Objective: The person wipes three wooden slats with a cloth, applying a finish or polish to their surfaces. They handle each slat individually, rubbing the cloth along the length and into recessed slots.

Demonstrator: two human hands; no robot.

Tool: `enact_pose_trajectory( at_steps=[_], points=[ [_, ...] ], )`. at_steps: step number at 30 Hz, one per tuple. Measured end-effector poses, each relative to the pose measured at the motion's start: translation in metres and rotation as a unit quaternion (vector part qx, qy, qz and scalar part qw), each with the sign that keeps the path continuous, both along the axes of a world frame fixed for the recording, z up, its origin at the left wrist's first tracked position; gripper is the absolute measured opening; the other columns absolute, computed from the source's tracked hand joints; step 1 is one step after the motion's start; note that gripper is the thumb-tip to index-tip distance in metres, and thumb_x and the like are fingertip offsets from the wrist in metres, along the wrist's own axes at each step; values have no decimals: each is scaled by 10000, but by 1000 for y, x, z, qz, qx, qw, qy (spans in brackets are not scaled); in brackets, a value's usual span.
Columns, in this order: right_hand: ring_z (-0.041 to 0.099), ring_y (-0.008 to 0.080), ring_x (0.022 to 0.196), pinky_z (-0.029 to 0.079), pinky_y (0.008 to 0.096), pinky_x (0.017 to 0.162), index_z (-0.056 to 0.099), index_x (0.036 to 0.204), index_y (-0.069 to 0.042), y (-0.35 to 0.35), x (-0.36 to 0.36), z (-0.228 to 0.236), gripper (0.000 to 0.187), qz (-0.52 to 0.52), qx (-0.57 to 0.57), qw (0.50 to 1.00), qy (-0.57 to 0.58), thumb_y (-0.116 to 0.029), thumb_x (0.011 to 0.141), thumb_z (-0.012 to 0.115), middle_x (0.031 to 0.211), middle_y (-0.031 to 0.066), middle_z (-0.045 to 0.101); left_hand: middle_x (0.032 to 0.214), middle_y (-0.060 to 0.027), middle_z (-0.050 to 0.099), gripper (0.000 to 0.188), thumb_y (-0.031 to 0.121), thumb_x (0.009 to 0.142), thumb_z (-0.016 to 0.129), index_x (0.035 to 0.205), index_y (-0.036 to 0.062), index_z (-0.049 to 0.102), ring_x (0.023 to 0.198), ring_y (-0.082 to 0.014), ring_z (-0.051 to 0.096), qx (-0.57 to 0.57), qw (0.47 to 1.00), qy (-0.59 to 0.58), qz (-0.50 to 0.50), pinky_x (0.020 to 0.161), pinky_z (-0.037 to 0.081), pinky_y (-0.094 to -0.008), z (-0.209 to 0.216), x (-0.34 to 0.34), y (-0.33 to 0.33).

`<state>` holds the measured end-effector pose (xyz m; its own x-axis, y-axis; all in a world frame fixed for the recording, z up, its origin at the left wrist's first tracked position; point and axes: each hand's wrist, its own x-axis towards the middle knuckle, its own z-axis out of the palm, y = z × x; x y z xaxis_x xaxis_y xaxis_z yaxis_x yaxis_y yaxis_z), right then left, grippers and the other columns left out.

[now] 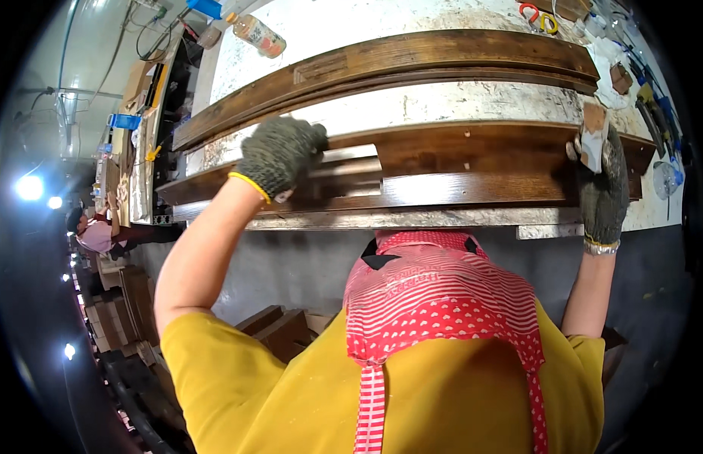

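Note:
My left hand (282, 155), in a dark knitted glove with a yellow cuff, is closed over the left part of the nearer dark-brown wooden board (480, 151). Its fingertips are hidden, so what it holds, if anything, does not show. Beside it a rectangular opening (351, 170) in the board looks smeared by motion. At the board's right end my right hand (605, 189), gloved alike, is closed with its thumb against a small brown-and-white folded piece (592, 140). Whether that piece is paper or cloth I cannot tell.
A second long brown board (412, 57) lies farther back on the stained white worktable (321, 23). Behind it are a drink bottle (257, 35), red-handled scissors (528, 12) and yellow-handled scissors (548, 23). Tools crowd the right edge. A person (98, 231) is at the far left.

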<state>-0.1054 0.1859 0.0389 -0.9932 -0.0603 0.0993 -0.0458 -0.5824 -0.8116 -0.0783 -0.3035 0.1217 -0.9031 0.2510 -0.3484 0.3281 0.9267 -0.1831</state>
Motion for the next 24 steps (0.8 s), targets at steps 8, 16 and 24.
enact_pose_trajectory(
  at_steps=[8, 16, 24],
  points=[
    [644, 258, 1143, 539, 457, 1024, 518, 1384, 23, -47, -9, 28, 525, 0, 60, 998, 15, -168, 929, 697, 1289, 145, 616, 902, -106, 642, 173, 275, 891, 651, 989, 134, 628, 888, -296, 653, -94, 992, 85, 8, 751, 498, -439, 12, 45, 26],
    [605, 270, 1213, 481, 435, 1083, 499, 1411, 9, -24, -38, -6, 509, -70, 224, 966, 109, -121, 944, 653, 1347, 137, 597, 810, -118, 661, 127, 250, 904, 634, 886, 125, 644, 818, -338, 652, 10, 977, 209, -44, 713, 486, -492, -24, 12, -3],
    [568, 267, 1278, 423, 471, 1138, 428, 1494, -31, 27, -51, -62, 522, 22, -30, 993, -113, -226, 1024, 549, 1438, 144, 560, 820, -137, 721, 167, 185, 877, 583, 868, 130, 740, 838, -337, 708, 59, 974, 217, 39, 719, 545, -468, -40, 6, 1]
  ],
)
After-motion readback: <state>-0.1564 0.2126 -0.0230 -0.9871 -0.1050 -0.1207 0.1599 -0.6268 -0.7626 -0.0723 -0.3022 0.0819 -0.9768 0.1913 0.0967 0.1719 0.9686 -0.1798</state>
